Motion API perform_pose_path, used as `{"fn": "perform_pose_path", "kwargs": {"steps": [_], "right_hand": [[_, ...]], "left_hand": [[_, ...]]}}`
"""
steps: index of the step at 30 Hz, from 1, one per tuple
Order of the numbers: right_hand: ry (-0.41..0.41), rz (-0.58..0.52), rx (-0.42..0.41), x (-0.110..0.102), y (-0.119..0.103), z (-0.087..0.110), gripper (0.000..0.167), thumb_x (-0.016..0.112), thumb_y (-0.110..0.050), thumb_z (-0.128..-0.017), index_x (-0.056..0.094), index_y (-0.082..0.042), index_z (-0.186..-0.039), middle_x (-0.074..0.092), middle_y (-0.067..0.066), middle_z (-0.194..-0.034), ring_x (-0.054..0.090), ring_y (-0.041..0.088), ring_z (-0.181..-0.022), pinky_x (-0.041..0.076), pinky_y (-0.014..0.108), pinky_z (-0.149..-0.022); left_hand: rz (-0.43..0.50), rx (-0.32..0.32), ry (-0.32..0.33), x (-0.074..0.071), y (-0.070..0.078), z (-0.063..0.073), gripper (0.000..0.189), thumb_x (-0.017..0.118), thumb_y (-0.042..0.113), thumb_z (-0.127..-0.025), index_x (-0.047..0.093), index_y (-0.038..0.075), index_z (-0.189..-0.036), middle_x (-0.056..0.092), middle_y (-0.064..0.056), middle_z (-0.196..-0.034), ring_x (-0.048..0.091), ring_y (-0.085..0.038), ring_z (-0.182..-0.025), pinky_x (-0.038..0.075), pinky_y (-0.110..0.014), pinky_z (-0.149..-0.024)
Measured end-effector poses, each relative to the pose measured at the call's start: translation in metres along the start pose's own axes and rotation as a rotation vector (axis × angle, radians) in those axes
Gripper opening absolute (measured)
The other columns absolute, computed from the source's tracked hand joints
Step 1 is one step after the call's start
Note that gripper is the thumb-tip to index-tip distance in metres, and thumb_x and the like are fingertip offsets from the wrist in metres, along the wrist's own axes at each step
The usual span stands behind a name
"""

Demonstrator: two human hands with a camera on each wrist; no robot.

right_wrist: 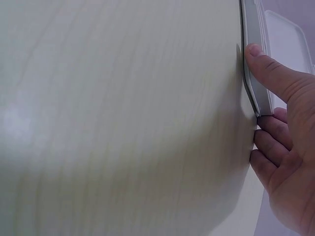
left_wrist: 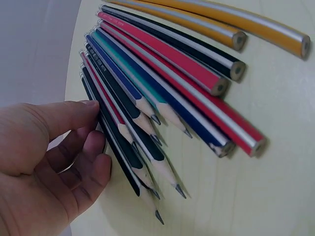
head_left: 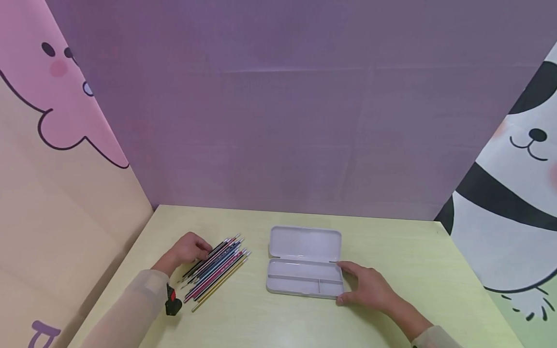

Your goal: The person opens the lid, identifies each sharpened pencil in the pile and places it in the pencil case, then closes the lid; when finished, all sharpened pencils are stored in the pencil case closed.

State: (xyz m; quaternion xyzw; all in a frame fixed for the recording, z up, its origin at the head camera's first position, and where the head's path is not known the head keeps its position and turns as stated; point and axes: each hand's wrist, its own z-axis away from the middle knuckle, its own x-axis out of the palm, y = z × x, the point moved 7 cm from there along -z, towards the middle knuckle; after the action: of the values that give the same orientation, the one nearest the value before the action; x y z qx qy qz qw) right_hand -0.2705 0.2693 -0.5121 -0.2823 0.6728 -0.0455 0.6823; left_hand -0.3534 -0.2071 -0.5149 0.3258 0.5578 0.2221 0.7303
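Several pencils [head_left: 219,266] lie side by side on the table, striped in black, red, blue, green and yellow. Some ends in the left wrist view are sharpened, others blunt. My left hand [head_left: 189,247] is at the left edge of the bunch; its thumb and curled fingers pinch the outermost black pencil [left_wrist: 129,172]. An opened white pencil case [head_left: 300,279] lies right of the pencils, its lid [head_left: 305,243] folded back. My right hand [head_left: 367,287] grips the case's right end, thumb at the near corner and fingers near the hinge. In the right wrist view the thumb [right_wrist: 268,69] presses the case's side wall.
Dividers split the case's tray into a long upper compartment and two lower ones. The pale wooden table [head_left: 391,241] meets a purple backdrop [head_left: 283,121] at its far edge. Cartoon-printed panels stand at both sides, a panda [head_left: 500,203] on the right.
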Motion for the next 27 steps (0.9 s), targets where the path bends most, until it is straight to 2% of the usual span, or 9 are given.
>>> {"fn": "perform_pose_path", "kwargs": {"steps": [4,6,10,13,17,19,27], "right_hand": [[0.009,-0.007,-0.003,-0.0006,-0.0006,0.0,0.096,0.095,-0.052,-0.06,0.061,-0.009,-0.139,0.069,0.013,-0.133,0.067,0.037,-0.117,0.053,0.054,-0.096],[0.01,-0.011,-0.005,-0.0002,-0.0007,-0.0003,0.096,0.095,-0.052,-0.061,0.061,-0.009,-0.14,0.069,0.013,-0.133,0.067,0.037,-0.118,0.053,0.054,-0.097],[0.008,-0.014,-0.005,0.0015,-0.0006,-0.0003,0.096,0.095,-0.052,-0.061,0.06,-0.01,-0.14,0.069,0.012,-0.133,0.067,0.036,-0.117,0.053,0.053,-0.097],[0.009,-0.017,-0.004,0.0021,-0.0012,0.0002,0.096,0.095,-0.051,-0.06,0.06,-0.01,-0.14,0.069,0.012,-0.132,0.067,0.036,-0.117,0.053,0.053,-0.096],[0.01,-0.013,-0.003,0.0005,-0.0023,0.0014,0.095,0.095,-0.051,-0.061,0.06,-0.011,-0.14,0.069,0.013,-0.132,0.066,0.037,-0.117,0.053,0.054,-0.096],[0.006,-0.003,-0.002,-0.0004,-0.0026,0.002,0.095,0.094,-0.052,-0.062,0.06,-0.011,-0.141,0.069,0.013,-0.132,0.066,0.038,-0.118,0.053,0.054,-0.096],[-0.011,-0.011,-0.016,0.0001,-0.0043,0.0023,0.096,0.093,-0.051,-0.066,0.057,-0.008,-0.143,0.065,0.019,-0.135,0.06,0.043,-0.125,0.049,0.059,-0.102]], "left_hand": [[-0.036,0.036,-0.001,-0.0009,0.0015,-0.0011,0.021,0.073,0.0,-0.088,0.076,-0.007,-0.109,0.075,-0.018,-0.105,0.065,-0.02,-0.087,0.055,-0.034,-0.069],[-0.055,0.039,-0.007,-0.0016,0.0015,-0.0009,0.02,0.073,0.0,-0.089,0.076,-0.006,-0.108,0.075,-0.017,-0.103,0.066,-0.02,-0.085,0.055,-0.035,-0.069],[-0.061,0.003,-0.008,-0.0041,-0.0019,0.0008,0.016,0.071,-0.001,-0.09,0.077,-0.003,-0.105,0.074,-0.013,-0.099,0.062,-0.019,-0.079,0.053,-0.034,-0.065],[-0.071,0.026,-0.009,-0.0055,-0.0025,0.0013,0.015,0.07,-0.002,-0.09,0.077,-0.003,-0.103,0.074,-0.012,-0.097,0.061,-0.018,-0.077,0.053,-0.034,-0.064],[-0.145,0.089,0.013,-0.0046,-0.0006,-0.0014,0.013,0.069,-0.001,-0.09,0.077,-0.001,-0.1,0.074,-0.01,-0.094,0.063,-0.017,-0.078,0.055,-0.036,-0.07],[-0.186,0.101,0.028,-0.0034,0.0002,-0.0033,0.012,0.07,0.001,-0.09,0.077,0.0,-0.1,0.074,-0.008,-0.093,0.064,-0.017,-0.08,0.056,-0.038,-0.074],[-0.259,0.071,0.068,0.0012,0.001,-0.0029,0.012,0.072,0.007,-0.09,0.077,0.003,-0.1,0.073,-0.005,-0.092,0.064,-0.019,-0.084,0.057,-0.043,-0.082]]}}
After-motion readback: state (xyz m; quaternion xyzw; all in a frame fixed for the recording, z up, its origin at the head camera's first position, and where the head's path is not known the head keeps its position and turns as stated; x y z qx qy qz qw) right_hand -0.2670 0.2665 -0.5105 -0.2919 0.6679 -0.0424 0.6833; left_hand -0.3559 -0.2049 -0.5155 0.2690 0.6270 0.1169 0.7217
